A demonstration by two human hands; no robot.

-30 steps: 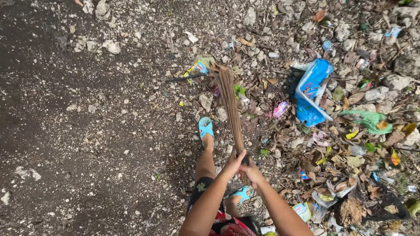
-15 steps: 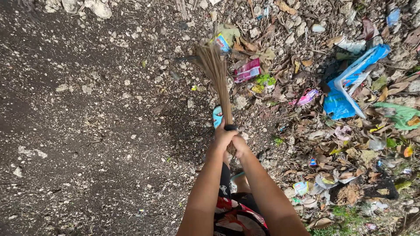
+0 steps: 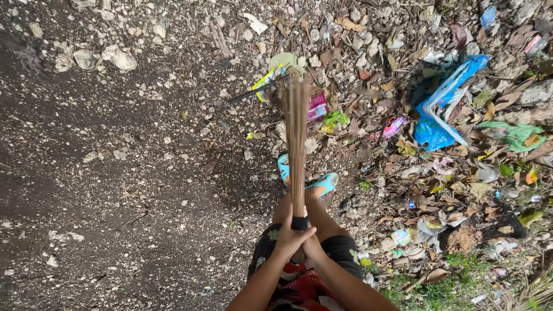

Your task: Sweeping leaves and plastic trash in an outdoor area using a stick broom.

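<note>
Brown stick broom (image 3: 297, 144): base clenched betw both fists, left hand (image 3: 290, 239) over right hand (image 3: 311, 249).

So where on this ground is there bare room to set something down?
The dark dirt left of the stick broom is mostly bare, bordered by pale stones at the top. To the right it is crowded: dry leaves, wrappers and a blue plastic bag. Both hands grip the broom's end above the blue sandals.
</note>
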